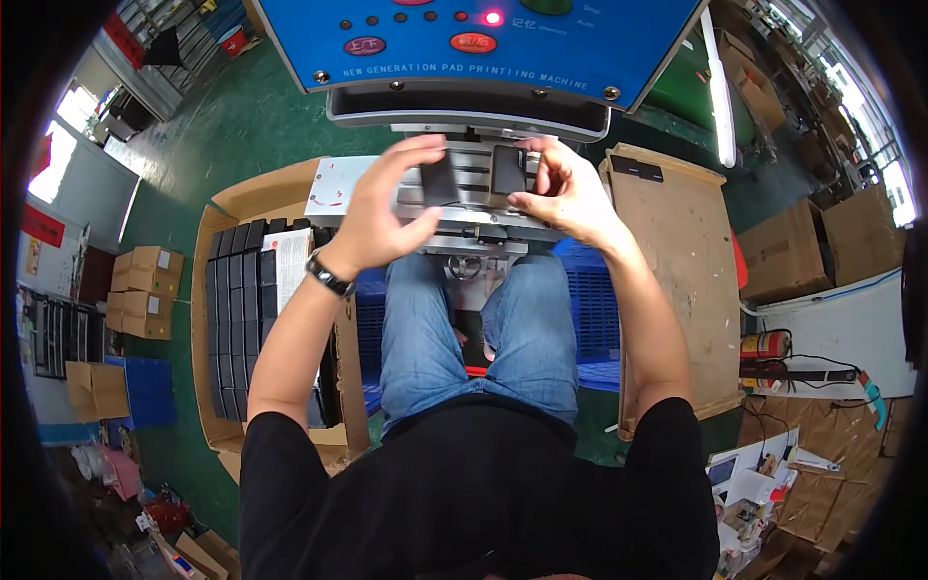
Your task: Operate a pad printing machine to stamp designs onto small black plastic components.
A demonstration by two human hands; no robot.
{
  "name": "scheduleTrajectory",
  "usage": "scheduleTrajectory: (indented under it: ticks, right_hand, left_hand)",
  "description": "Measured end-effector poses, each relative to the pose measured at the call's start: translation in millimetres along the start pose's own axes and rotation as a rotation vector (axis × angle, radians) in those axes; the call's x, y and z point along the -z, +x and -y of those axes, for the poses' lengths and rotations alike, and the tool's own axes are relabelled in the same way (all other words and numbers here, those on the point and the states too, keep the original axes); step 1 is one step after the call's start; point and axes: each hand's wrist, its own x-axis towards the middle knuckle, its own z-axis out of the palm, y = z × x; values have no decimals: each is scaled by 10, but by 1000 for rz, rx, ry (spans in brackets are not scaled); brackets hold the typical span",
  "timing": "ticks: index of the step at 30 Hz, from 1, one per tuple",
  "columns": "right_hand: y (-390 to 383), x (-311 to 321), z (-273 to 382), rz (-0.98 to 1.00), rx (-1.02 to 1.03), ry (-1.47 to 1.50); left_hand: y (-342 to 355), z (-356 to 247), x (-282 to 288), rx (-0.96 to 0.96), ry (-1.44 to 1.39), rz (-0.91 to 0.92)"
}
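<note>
My left hand, slightly blurred, holds a flat black rectangular case between its thumb and fingertips, over the left part of the metal machine bed. Just to the right, a second black rectangular case stands over the bed's slotted middle. My right hand grips that one at its right side, thumb at the near edge and fingers at the far edge. A narrow gap separates the two cases. Whether either case touches the bed, I cannot tell.
A blue machine panel with buttons and a lit red lamp overhangs the bed. At left, an open carton holds rows of black cases. A brown board at right carries another black piece. My knees are below the bed.
</note>
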Motion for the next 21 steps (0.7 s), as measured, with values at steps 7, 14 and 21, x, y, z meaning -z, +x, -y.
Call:
scheduleTrajectory:
  ticks: [7, 14, 21]
  right_hand:
    - [-508, 597, -415, -260, 38, 81]
    - [-1290, 1626, -1683, -785, -453, -109]
    - [-1047, 2139, -2428, -946, -610, -463]
  left_hand:
    - [455, 175, -499, -145, 185, 357]
    - [519, -15, -457, -147, 457, 573]
    - [633, -32, -441, -95, 471, 679]
